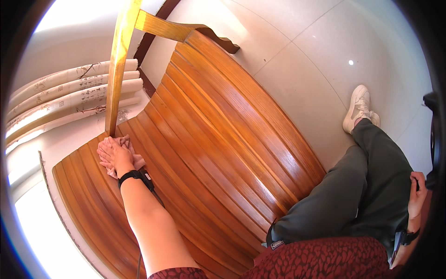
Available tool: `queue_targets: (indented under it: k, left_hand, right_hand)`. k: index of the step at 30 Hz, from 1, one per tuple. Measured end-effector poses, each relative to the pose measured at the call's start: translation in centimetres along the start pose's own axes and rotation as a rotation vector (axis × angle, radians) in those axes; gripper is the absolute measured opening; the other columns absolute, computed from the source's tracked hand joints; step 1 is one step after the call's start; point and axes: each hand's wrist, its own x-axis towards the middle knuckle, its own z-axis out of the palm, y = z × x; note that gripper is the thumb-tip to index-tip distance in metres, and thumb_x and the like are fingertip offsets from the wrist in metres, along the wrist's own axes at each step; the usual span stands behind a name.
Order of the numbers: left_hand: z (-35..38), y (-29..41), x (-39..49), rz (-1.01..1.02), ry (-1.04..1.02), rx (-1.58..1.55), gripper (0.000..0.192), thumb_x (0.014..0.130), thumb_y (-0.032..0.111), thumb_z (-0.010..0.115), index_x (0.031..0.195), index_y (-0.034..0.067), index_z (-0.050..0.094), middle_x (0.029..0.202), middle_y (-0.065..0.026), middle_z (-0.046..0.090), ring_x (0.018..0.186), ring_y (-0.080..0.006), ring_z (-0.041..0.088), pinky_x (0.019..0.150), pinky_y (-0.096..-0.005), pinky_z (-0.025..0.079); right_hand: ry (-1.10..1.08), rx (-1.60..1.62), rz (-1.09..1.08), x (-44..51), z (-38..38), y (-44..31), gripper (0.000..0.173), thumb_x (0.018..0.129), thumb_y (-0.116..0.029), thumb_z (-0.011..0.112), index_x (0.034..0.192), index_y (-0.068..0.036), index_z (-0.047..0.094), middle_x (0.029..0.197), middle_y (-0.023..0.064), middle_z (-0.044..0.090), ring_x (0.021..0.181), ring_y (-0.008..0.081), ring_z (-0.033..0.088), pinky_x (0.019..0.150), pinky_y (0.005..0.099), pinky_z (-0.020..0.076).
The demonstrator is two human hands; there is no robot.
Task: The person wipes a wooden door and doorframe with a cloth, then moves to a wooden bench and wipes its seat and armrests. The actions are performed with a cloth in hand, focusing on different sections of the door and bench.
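Observation:
My left hand (113, 155) lies flat on a crumpled pink cloth (138, 159), pressing it against the slatted wooden bench (209, 139). The cloth touches the backrest slats close to the foot of the wooden armrest (117, 66). Part of the cloth is hidden under the palm. Over by my right thigh, at the picture's right edge, my right hand (417, 195) rests with loosely bent fingers and a gap beside the thumb. I see nothing held in it. A black strap with a small device sits on each wrist.
Several rolled paper scrolls (73, 92) with painted bamboo and writing lie behind the armrest. A bright window (41, 223) is at the left. Pale floor tiles (296, 52) extend beyond the bench's front. My crossed legs (334, 188) end in a white shoe (357, 108). A dark object (433, 139) stands at the right.

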Motion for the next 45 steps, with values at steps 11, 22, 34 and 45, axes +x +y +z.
queue_targets:
  k: [11, 22, 34, 45]
  left_hand:
    - [4.0, 1.4, -12.2, 0.511, -0.006, -0.262, 0.060, 0.089, 0.029, 0.066, 0.144, 0.012, 0.050, 0.161, -0.0187, 0.029, 0.149, -0.0403, 0.021, 0.118, -0.0596, 0.018]
    - [8.0, -4.1, -38.3, 0.706, 0.109, 0.054, 0.062, 0.090, 0.029, 0.059, 0.148, 0.013, 0.044, 0.163, -0.0200, 0.023, 0.151, -0.0422, 0.017, 0.119, -0.0613, 0.012]
    - [9.9, -6.4, -52.6, 0.303, -0.426, -2.119, 0.026, 0.086, 0.033, 0.053, 0.097, 0.010, 0.053, 0.096, -0.0113, 0.050, 0.079, -0.0288, 0.049, 0.072, -0.0429, 0.044]
    - [8.7, -6.6, -51.3, 0.315, -1.064, -2.735, 0.045, 0.065, 0.044, 0.069, 0.097, 0.017, 0.052, 0.092, -0.0068, 0.051, 0.081, -0.0284, 0.048, 0.073, -0.0457, 0.038]
  right_hand:
    - [0.062, 0.097, -0.091, -0.2, 0.6, -1.0, 0.012, 0.094, 0.007, 0.052, 0.101, 0.003, 0.060, 0.091, 0.0091, 0.057, 0.085, 0.0183, 0.056, 0.080, 0.0269, 0.0457]
    - [0.253, 0.269, -0.156, -2.4, 1.5, 0.4, 0.011, 0.089, 0.007, 0.054, 0.095, 0.004, 0.063, 0.085, 0.0115, 0.062, 0.078, 0.0212, 0.060, 0.074, 0.0293, 0.0484]
    - [0.407, 0.351, -0.306, -5.1, 1.0, -1.5, 0.007, 0.085, -0.002, 0.064, 0.089, -0.005, 0.070, 0.084, 0.0128, 0.069, 0.078, 0.0320, 0.066, 0.070, 0.0380, 0.0528]
    - [0.432, 0.329, -0.335, -5.5, 1.6, -2.6, 0.009, 0.085, -0.009, 0.064, 0.089, -0.008, 0.072, 0.083, 0.0108, 0.069, 0.078, 0.0320, 0.066, 0.070, 0.0406, 0.0536]
